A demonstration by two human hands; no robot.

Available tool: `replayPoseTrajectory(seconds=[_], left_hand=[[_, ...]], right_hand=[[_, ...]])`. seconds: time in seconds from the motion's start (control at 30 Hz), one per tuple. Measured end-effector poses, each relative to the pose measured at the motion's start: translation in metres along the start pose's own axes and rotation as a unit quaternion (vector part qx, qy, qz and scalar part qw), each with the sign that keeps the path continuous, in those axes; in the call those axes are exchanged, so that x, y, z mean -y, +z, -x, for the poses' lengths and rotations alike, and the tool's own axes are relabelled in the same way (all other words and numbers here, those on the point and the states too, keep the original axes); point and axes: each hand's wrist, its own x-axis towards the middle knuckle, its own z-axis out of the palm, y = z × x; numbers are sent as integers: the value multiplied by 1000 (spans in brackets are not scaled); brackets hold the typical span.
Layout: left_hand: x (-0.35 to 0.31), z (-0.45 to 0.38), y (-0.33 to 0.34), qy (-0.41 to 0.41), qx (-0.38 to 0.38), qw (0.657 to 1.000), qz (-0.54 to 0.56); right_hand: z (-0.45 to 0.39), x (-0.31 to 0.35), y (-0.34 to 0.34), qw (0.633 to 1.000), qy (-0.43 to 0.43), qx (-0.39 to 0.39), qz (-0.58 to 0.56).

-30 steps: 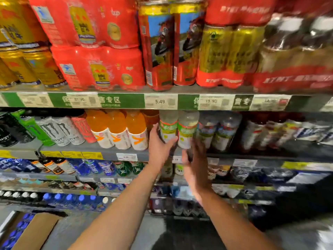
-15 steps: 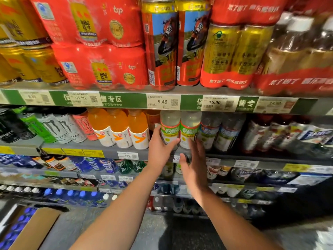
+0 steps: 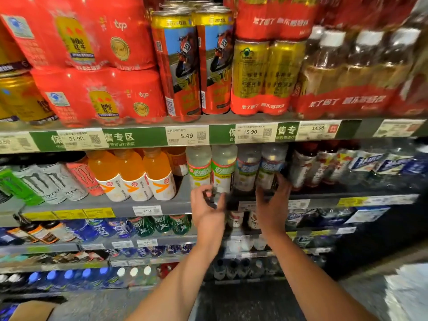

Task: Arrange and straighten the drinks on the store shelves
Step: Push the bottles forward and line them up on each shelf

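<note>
Left hand (image 3: 207, 209): grip loose, empty, below green-label bottles (image 3: 211, 169). Right hand (image 3: 273, 202): grip open, fingers against blue-label bottles (image 3: 259, 167); shelf (image 3: 111, 206).

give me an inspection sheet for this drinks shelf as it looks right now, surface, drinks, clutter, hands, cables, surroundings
Surface: grey second shelf, price tags along its edge.
Job's things: two green-label bottles and two blue-label bottles upright side by side; orange bottles to their left, with a gap between.
Clutter: cardboard box on the floor, lower left.
Grip: left hand and right hand at the shelf edge below the bottles; blurred, hold unclear.
Cables: nothing seen.
Surroundings: red multipacks and tall cans on the shelf above; more drink rows below.
</note>
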Motion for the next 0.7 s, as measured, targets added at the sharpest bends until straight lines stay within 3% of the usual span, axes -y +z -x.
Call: replayPoseTrajectory(seconds=[0.1,0.2,0.4,0.7], left_hand=[[-7,15,16,3,42,999,18],[-16,31,42,13,54,998,19],[-45,64,140,-66,110,990,54],[-57,54,232,-85,60,992,-70]], right_hand=[[-2,-12,-21,999,15,12,-49],[-9,-30,-52,998,16,-24,-48],[-59,-76,-124,997,18,-39,-65],[-113,-121,-159,991,35,103,-84]])
